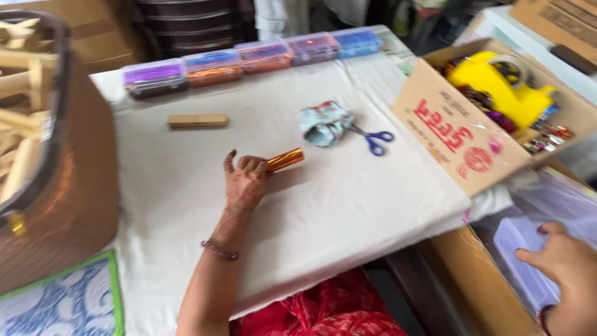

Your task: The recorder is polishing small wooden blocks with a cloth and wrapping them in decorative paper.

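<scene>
nearest the camera, the person's red patterned clothing (pixel 336 311) shows at the bottom edge, just under the front of the desk (pixel 323 211), which is covered with a pale cloth. at the lower right, off the desk, the right hand (pixel 563 261) lies flat with its fingers spread open on the lid of a clear plastic box (pixel 519 258) that sits inside a larger brown carton; it grips nothing. at the lower left a blue and white patterned sheet with a green border (pixel 62 305) lies beside a brown woven basket (pixel 68 205), which holds pale wooden pieces (pixel 18 137).

further in, the left hand (pixel 247 180), with a thin bracelet at the wrist, rests on the desk near its middle. its fingers curl loosely over one end of a shiny orange foil roll (pixel 286 159), which lies on the cloth and sticks out to the right of the hand; the picture is blurred, so it seems to be a light hold rather than a firm grip.

beyond that, a small wooden block (pixel 198 121) lies alone to the left. to the right a bunched floral cloth (pixel 323 123) touches a pair of blue-handled scissors (pixel 373 140). an open cardboard box (pixel 460 134) with red print stands at the desk's right edge, with a yellow item and small shiny things inside.

along the far edge runs a row of clear plastic cases (pixel 249 59) with purple, orange and blue contents.
</scene>
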